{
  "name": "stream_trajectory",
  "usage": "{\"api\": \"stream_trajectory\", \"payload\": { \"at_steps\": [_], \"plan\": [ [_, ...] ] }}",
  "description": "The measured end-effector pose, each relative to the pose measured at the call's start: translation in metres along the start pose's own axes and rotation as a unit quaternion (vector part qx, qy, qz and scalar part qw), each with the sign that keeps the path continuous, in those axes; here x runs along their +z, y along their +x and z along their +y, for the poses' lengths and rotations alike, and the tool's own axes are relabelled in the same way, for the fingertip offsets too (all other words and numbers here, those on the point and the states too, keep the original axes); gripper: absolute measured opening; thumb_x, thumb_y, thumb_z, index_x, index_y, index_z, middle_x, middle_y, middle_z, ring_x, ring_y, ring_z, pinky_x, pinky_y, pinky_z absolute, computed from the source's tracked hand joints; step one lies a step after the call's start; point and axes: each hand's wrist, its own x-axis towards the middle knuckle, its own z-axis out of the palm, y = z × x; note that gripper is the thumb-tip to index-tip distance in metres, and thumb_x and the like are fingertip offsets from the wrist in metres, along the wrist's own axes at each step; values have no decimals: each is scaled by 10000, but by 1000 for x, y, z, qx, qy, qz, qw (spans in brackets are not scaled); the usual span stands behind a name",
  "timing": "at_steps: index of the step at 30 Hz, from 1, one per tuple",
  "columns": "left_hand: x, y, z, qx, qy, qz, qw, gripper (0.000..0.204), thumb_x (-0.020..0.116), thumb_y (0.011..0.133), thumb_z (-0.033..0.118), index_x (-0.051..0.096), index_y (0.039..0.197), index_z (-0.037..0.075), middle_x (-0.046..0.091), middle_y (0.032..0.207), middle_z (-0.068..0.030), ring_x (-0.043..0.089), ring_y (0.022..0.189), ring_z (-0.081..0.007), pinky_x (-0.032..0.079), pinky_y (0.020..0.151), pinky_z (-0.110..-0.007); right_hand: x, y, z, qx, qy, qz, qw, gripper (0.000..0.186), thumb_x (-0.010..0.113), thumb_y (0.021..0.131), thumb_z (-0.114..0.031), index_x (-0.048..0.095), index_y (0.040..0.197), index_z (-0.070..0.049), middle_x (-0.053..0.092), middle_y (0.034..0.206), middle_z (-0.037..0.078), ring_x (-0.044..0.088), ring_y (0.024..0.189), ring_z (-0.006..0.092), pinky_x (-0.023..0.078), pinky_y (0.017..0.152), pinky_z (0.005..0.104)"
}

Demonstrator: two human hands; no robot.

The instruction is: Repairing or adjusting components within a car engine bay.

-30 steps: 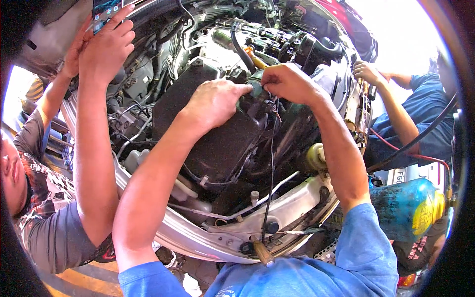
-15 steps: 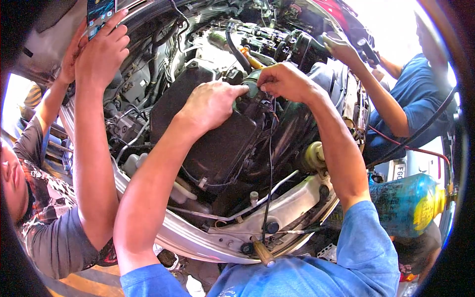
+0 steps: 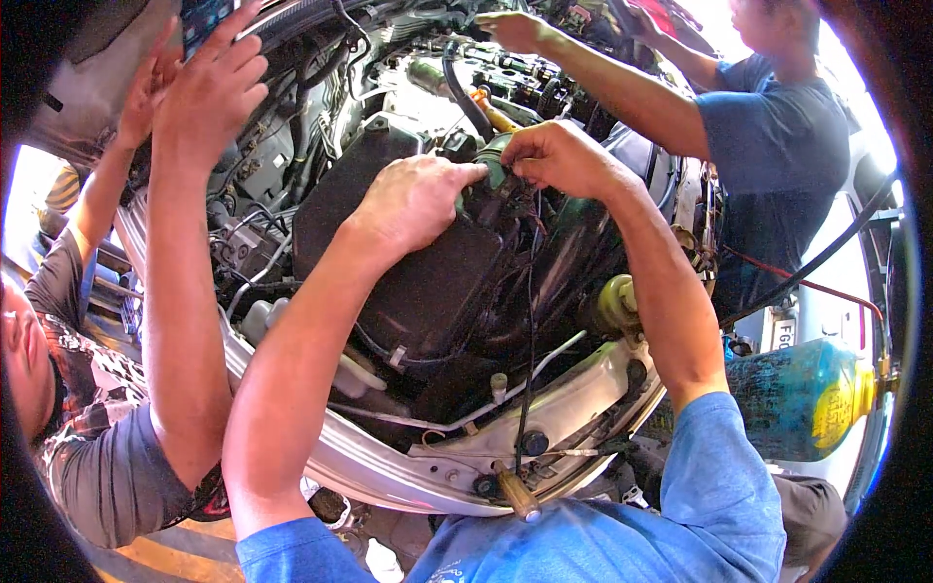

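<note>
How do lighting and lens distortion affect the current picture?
Head view: white glare washes out background beyond the upper-right co-worker; head view: the car's front edge bows and corners go black; head view: the black cover is dim, grainy; head view: shade by the right hand leaves unclear whether its fingers hold anything.

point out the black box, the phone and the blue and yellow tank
Black box [image 3: 428, 291]: head view, on its broad top face.
Phone [image 3: 202, 23]: head view, on its screen.
Blue and yellow tank [image 3: 789, 400]: head view, on the blue part of its body.
</note>
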Motion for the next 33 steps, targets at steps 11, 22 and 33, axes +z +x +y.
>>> {"api": "stream_trajectory", "payload": {
  "at_steps": [11,22,33],
  "plan": [
    [0,-3,0,22,-2,10,1000,500,522,841,24,613,1314,155,682,995,-198,656,965,-346,513,879,-454,-2,-2,-2,-21,-20,-9,1000,120,630,895,-35,664,1009,-21,649,818,-4,595,707,78,533,632,256],
    [2,-3,-2,32,-6,17,999,495,515,850,16,607,1320,140,681,1010,-186,655,977,-342,509,880,-452,-2,-2,-3,-8,-30,-8,999,117,672,879,-57,685,984,-7,680,799,21,608,687,84,552,637,281],
    [-1,-2,1,19,0,0,1000,486,508,855,15,607,1316,133,680,1049,-184,649,1016,-342,503,909,-450,0,-4,1,-17,-20,10,1000,150,654,899,-39,696,1041,-16,684,820,10,596,718,73,538,632,276]
  ]
}}
